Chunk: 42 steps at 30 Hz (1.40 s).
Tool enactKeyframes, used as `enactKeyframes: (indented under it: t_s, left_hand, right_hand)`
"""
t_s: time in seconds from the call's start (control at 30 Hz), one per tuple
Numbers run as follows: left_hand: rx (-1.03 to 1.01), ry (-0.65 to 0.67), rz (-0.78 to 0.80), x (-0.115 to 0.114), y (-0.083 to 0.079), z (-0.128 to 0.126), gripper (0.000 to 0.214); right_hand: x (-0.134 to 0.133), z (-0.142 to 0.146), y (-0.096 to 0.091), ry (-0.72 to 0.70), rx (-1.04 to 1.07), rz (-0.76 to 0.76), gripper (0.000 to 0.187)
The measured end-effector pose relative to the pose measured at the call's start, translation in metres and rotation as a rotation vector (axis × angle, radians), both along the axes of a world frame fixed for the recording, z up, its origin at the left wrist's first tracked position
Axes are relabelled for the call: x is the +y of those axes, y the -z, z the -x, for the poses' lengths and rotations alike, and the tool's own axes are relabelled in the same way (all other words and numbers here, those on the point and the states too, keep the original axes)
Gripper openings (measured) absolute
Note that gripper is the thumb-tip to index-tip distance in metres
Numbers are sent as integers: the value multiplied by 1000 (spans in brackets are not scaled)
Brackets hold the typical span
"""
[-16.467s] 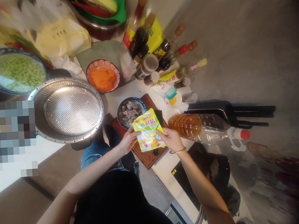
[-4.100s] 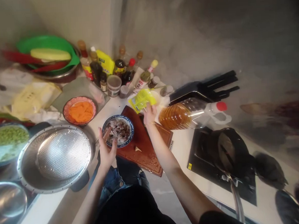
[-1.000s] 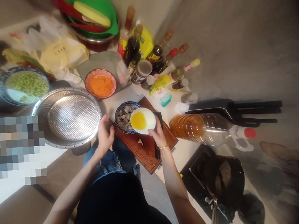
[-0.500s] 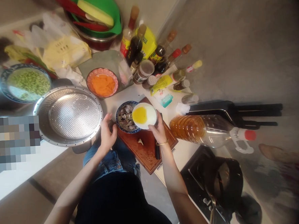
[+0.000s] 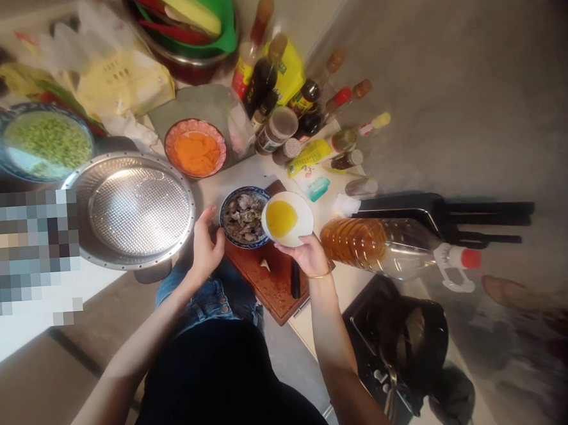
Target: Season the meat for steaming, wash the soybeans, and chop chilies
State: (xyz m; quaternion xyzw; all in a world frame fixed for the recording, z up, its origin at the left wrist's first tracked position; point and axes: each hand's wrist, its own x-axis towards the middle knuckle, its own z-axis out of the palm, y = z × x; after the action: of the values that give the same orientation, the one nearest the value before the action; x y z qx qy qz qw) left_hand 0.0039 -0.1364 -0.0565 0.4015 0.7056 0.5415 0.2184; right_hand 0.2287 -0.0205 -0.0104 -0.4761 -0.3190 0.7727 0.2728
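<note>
My right hand (image 5: 310, 257) grips a small white bowl (image 5: 304, 219) with yellow liquid (image 5: 281, 219) pooled toward its left side. The bowl is held at the right edge of a blue-patterned bowl (image 5: 226, 236), overlapping its rim. Greyish chopped pieces (image 5: 244, 215), perhaps meat or seafood, fill the patterned bowl. At that bowl's left, my left hand (image 5: 206, 246) is open with its thumb apart from the fingers; I cannot tell whether it touches the rim. Beneath is a brown cutting board (image 5: 277, 293), with a knife's black handle (image 5: 295, 281) on it.
A perforated metal basin (image 5: 188, 212) stands left, near a plate of green pieces (image 5: 49, 147). Orange slices (image 5: 195, 152) fill a pink bowl behind. Seasoning bottles (image 5: 261, 79) crowd the back. A large oil bottle (image 5: 387, 248) lies right, above a stove (image 5: 360, 317) with a dark pan (image 5: 412, 346).
My right hand has moved the white bowl a little to the right, showing more of the patterned bowl's contents. My left hand has stayed beside the patterned bowl.
</note>
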Motion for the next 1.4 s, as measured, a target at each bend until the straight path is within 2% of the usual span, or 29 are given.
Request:
enactKeyframes:
  t_s: [0.13,0.23,0.6,0.8,0.93,1.03,1.27,1.33,1.4]
  left_hand:
    - [-5,3,-16,2,4,-2,55]
    - [-4,-2,-15,2,8,-3,55]
    - [-28,-28,-28,-2,11,-1,56]
    - [-34,-15,-19,-2,11,-2,57]
    - [-27,-12,-16,0,10,-2,57]
    - [-19,-10,-13,1,10,-1,57]
    - [22,-25,-15,-3,9,1,57]
    - [60,-23,-21,4,7,5,56]
    - [128,49,-21,22,6,13,52]
  right_hand:
    - [4,-7,-6,3,-27,-2,47]
    - [8,-10,-3,18,-56,-25,47]
    - [9,-16,33,51,-117,-9,49]
    - [0,-13,31,9,-139,-14,52]
    - [-9,-1,28,-38,-105,-75,47]
    - [-14,9,28,-38,-67,-81,43]
    - [-22,17,35,9,-62,-66,51]
    - [-23,17,35,42,-63,-61,51]
    - [-24,16,34,82,-55,-52,50]
